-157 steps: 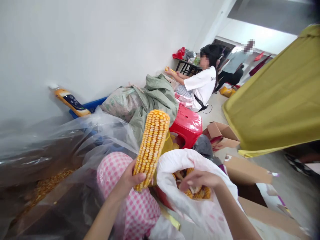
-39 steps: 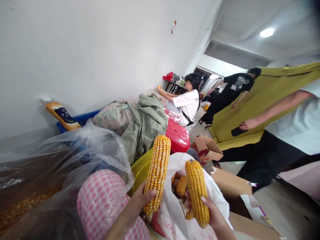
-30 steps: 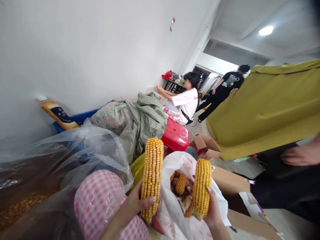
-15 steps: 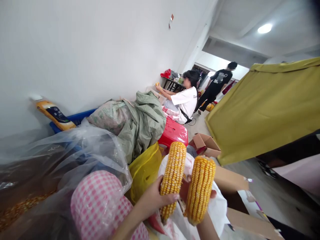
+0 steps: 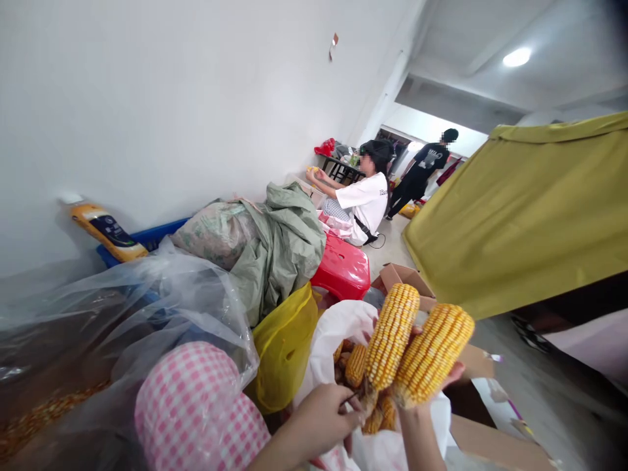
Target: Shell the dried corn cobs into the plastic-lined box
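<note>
Two ears of yellow corn stand side by side above a white sack: the left ear [image 5: 393, 337] and the right ear [image 5: 436, 353]. My right hand [image 5: 455, 374] is wrapped round them from behind, mostly hidden by the kernels, with fingertips showing between and beside the ears. At the lower end of the left ear, my left hand [image 5: 336, 412] is closed in a pinch on pale brown, dry strands. Below both hands, the open white sack [image 5: 321, 333] holds several more ears of corn [image 5: 355, 366].
A clear plastic bag [image 5: 196, 281] with loose kernels [image 5: 49, 412] lies at left, beside pink checked cloth [image 5: 191, 399]. Ahead are a yellow bag [image 5: 284, 350], a green-grey sack [image 5: 279, 242] and a red stool [image 5: 343, 265]. Cardboard boxes [image 5: 495, 445] stand right. Two people [image 5: 363, 199] are farther off.
Both ears have moved right and are now together in my right hand. My left hand has slid from around the left ear down to its lower end. The sack's contents now show.
</note>
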Motion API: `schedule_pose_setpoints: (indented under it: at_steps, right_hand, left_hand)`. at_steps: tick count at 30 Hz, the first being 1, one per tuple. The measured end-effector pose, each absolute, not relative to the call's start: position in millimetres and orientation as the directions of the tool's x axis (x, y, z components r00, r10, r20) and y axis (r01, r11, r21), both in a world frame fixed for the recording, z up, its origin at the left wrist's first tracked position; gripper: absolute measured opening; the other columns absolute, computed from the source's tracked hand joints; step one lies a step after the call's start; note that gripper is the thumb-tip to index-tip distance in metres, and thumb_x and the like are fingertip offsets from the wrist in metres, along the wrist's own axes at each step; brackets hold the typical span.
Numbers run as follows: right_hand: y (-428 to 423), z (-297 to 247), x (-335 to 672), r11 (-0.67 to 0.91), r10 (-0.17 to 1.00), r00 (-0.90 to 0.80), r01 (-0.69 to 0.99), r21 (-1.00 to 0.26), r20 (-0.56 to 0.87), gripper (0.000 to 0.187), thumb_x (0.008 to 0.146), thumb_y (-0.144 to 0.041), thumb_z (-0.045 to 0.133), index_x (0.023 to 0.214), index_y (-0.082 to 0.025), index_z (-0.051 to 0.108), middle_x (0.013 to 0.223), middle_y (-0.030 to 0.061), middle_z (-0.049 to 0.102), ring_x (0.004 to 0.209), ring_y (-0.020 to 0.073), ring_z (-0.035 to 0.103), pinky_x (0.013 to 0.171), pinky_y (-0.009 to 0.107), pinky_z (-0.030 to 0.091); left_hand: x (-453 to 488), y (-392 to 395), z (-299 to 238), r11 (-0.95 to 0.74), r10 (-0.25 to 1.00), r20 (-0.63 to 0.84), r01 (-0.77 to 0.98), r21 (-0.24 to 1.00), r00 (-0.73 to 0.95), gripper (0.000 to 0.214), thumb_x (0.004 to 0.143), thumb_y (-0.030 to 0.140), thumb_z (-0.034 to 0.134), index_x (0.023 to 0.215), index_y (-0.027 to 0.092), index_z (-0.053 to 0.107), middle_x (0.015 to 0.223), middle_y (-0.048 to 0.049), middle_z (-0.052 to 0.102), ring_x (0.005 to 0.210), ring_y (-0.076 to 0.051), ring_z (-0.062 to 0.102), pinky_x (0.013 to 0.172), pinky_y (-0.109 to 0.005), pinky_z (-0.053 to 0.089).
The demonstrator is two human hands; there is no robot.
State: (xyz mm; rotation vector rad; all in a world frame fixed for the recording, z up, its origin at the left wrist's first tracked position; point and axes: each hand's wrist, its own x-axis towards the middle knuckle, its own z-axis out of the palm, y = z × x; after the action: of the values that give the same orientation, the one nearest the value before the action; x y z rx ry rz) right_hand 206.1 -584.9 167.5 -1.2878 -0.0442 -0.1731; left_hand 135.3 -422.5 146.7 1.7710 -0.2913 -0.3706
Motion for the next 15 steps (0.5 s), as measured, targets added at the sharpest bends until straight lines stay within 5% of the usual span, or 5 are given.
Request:
schedule_pose_setpoints:
  at_steps: [3, 6, 10, 12, 15]
  right_hand:
    - [-598.7, 184.6, 203.1, 0.196, -0.203, 0.964, 0.210, -0.958, 0.170, 0.082, 0.066, -0.079, 0.005, 0.133, -0.036, 0.023, 0.147, -0.0024, 0.022, 0.127, 0.0320, 0.036, 0.088, 0.048, 0.047]
    - [-601.1, 200.0, 196.8, 0.172, -0.197, 0.964, 0.215, -0.961, 0.181, 0.081, 0.065, -0.081, 0.009, 0.135, -0.040, 0.021, 0.139, -0.0015, 0.037, 0.127, 0.0317, 0.036, 0.092, 0.053, 0.043]
    - [-589.9, 212.9, 189.9, 0.192, -0.275, 0.935, 0.283, -0.940, 0.225, 0.072, 0.070, -0.077, 0.009, 0.136, -0.049, 0.007, 0.140, -0.0074, 0.034, 0.132, 0.0296, 0.028, 0.096, 0.056, 0.039]
    - [-585.4, 216.4, 189.2, 0.154, -0.316, 0.914, 0.315, -0.936, 0.255, 0.072, 0.071, -0.076, 0.004, 0.138, -0.048, 0.004, 0.146, -0.0122, 0.020, 0.132, 0.0316, 0.027, 0.092, 0.056, 0.042]
    - [-589.2, 220.0, 191.8, 0.032, -0.301, 0.921, 0.271, -0.962, 0.250, 0.084, 0.063, -0.081, 0.000, 0.139, -0.044, -0.001, 0.149, -0.0147, 0.006, 0.128, 0.0372, 0.030, 0.082, 0.058, 0.046]
  left_hand:
    - [139.9, -418.8, 155.7, -0.557, -0.240, 0.041, -0.172, 0.812, 0.970, 0.039, 0.081, 0.015, 0.036, 0.110, 0.016, 0.062, 0.106, -0.0159, 0.064, 0.075, -0.023, 0.063, 0.068, -0.032, 0.045]
    - [150.9, -415.3, 170.7, -0.511, -0.256, 0.214, -0.320, 0.798, 0.943, 0.051, 0.081, 0.011, 0.035, 0.129, 0.021, 0.047, 0.132, -0.0125, 0.048, 0.088, -0.024, 0.062, 0.077, -0.034, 0.046]
    - [168.2, -418.7, 185.7, -0.129, -0.117, 0.272, -0.286, 0.949, 0.955, 0.041, 0.090, 0.028, 0.029, 0.120, 0.019, 0.055, 0.088, -0.0060, 0.070, 0.081, -0.016, 0.063, 0.080, -0.025, 0.046]
    - [175.5, -426.1, 183.0, -0.286, -0.102, 0.281, -0.299, 0.910, 0.954, 0.040, 0.090, 0.024, 0.028, 0.118, 0.017, 0.056, 0.084, -0.0071, 0.069, 0.080, -0.017, 0.063, 0.078, -0.027, 0.046]
    - [182.2, -438.5, 165.2, -0.631, -0.350, 0.161, -0.360, 0.688, 0.923, 0.026, 0.077, 0.013, 0.050, 0.096, 0.008, 0.066, 0.081, -0.0164, 0.068, 0.076, -0.027, 0.065, 0.070, -0.036, 0.045]
